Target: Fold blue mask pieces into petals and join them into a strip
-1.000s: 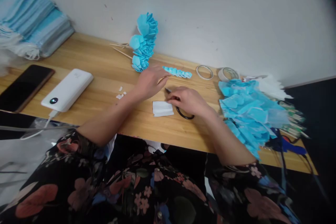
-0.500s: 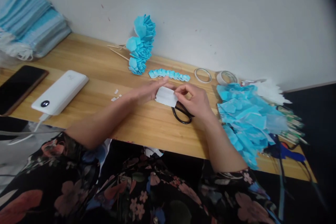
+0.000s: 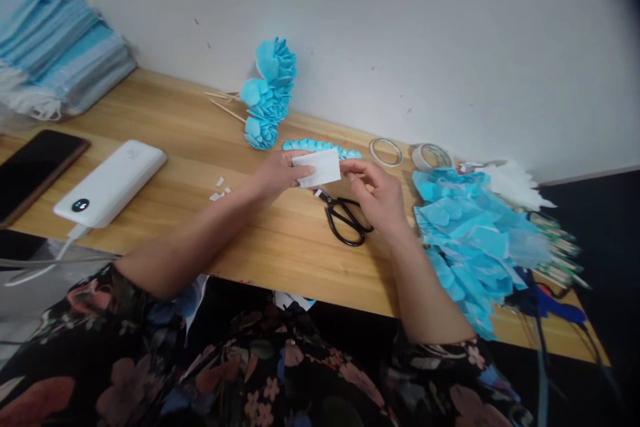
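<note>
A small folded white sheet [image 3: 320, 168], fabric or paper, is held between the thumb and fingers of my left hand [image 3: 280, 175]. Beside its right edge is my right hand [image 3: 377, 190], fingers loosely curled and slightly apart, with nothing visible in them. Black-handled scissors [image 3: 345, 220] lie on the table just below both hands. Behind the sheet runs a row of small folded light-blue pieces [image 3: 320, 145]. To the left of the scissors are several tiny white scraps [image 3: 220, 190].
Blue flowers on sticks [image 3: 270, 93] lie near the wall. Two tape rolls [image 3: 386, 152] sit at the back. Blue petal pieces [image 3: 465, 233] and a blue-handled tool [image 3: 560, 303] occupy the right. On the left are stacked face masks [image 3: 65, 47], a phone [image 3: 40, 170] and a power bank [image 3: 113, 180].
My left hand has gripped the white sheet and turned it flatter. My right fingers have moved off its corner to its right edge. More of the scissors now shows.
</note>
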The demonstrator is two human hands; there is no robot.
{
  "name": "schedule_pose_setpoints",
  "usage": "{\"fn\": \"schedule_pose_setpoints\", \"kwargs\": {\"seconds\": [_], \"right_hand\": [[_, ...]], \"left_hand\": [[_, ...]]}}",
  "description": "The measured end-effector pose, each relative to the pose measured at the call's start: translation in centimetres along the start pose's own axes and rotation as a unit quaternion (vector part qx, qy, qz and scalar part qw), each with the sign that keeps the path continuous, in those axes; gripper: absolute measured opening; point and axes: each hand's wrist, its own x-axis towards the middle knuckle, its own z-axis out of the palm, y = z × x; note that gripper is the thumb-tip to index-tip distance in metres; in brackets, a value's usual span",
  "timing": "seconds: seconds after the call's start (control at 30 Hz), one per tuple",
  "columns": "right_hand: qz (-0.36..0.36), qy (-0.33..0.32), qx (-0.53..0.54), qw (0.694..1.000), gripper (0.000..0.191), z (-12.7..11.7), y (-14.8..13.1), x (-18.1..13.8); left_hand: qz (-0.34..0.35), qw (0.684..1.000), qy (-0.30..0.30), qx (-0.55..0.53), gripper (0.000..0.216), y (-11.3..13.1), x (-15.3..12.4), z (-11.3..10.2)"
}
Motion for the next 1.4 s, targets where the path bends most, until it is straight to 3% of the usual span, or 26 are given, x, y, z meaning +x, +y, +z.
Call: {"fn": "schedule_pose_setpoints", "kwargs": {"seconds": [0.17, 0.47, 0.6, 0.73, 0.9, 1.13, 1.23, 1.4], "right_hand": [[0.018, -0.017, 0.010, 1.000, 0.028, 0.6, -0.1, -0.1], [0.039, -0.003, 0.048, 0.998, 0.045, 0.4, 0.5, -0.2], [0.031, -0.044, 0.094, 0.994, 0.056, 0.6, 0.3, -0.2], [0.048, -0.104, 0.071, 0.991, 0.055, 1.0, -0.3, -0.4], [0.082, -0.088, 0.120, 0.985, 0.056, 1.7, -0.2, -0.5], [0.125, -0.143, 0.293, 0.937, 0.082, 2.7, 0.9, -0.3], [0.142, -0.132, 0.311, 0.931, 0.077, 2.8, 0.9, -0.5], [0.152, -0.059, 0.278, 0.947, 0.059, 2.7, 1.4, -0.6]], "left_hand": [[0.012, 0.998, 0.024, 0.048, 0.030, 0.1, 0.0, 0.2], [0.028, 0.995, -0.014, 0.090, 0.038, 0.0, -0.1, 0.2], [0.113, 0.973, -0.071, 0.190, 0.048, -0.1, -0.1, 0.1], [0.183, 0.937, -0.075, 0.288, 0.053, -0.4, -0.1, 0.3], [0.128, 0.970, -0.067, 0.195, 0.060, -0.4, -0.3, 0.4], [0.159, 0.981, 0.003, 0.109, 0.065, 0.3, -0.4, 0.0], [0.157, 0.982, -0.027, 0.099, 0.062, 0.3, -0.7, 0.5], [0.164, 0.980, -0.050, 0.105, 0.056, 0.0, -0.9, 1.0]]}}
